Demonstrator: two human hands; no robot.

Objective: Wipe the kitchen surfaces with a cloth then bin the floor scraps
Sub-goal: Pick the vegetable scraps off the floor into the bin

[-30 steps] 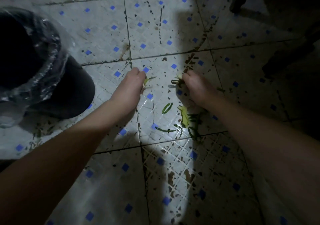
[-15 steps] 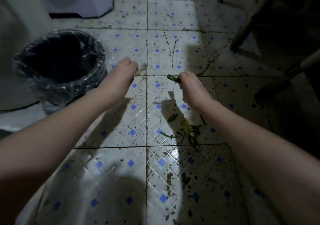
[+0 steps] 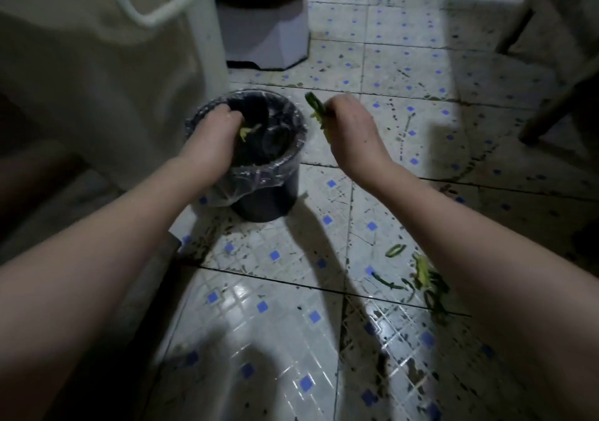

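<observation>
The left hand (image 3: pixel 210 138) is held over the mouth of the bin (image 3: pixel 293 112). Its fingers (image 3: pixel 227 114) are curled downward inside the rim, with yellowish scraps (image 3: pixel 246 132) just beneath the fingertips. Whether these are clamped or already let go cannot be told. The right hand (image 3: pixel 351 129) is closed, its fingers (image 3: pixel 337 103) clamped on green strips (image 3: pixel 315 104) that stick out above and below the fist. It is held just outside the rim, beside the left fingers, above the floor (image 3: pixel 275 291).

The step in hand is judged to be the emptying of both handfuls into the bin. The left fingers should be spread fully while inside the rim and shaken lightly, since damp peel is likely to cling to skin. The clear liner (image 3: pixel 236 184) folded over the rim should not be caught by the fingertips as the hand is lifted, or it may be pulled loose. The right fist should be kept tight until it has been carried across the rim; otherwise the strips hanging below the fingers could be dropped onto the tiles. More loose scraps (image 3: pixel 421 274) lie on the floor well behind the right fingers, close by the forearm, so a further gathering is judged necessary.
</observation>
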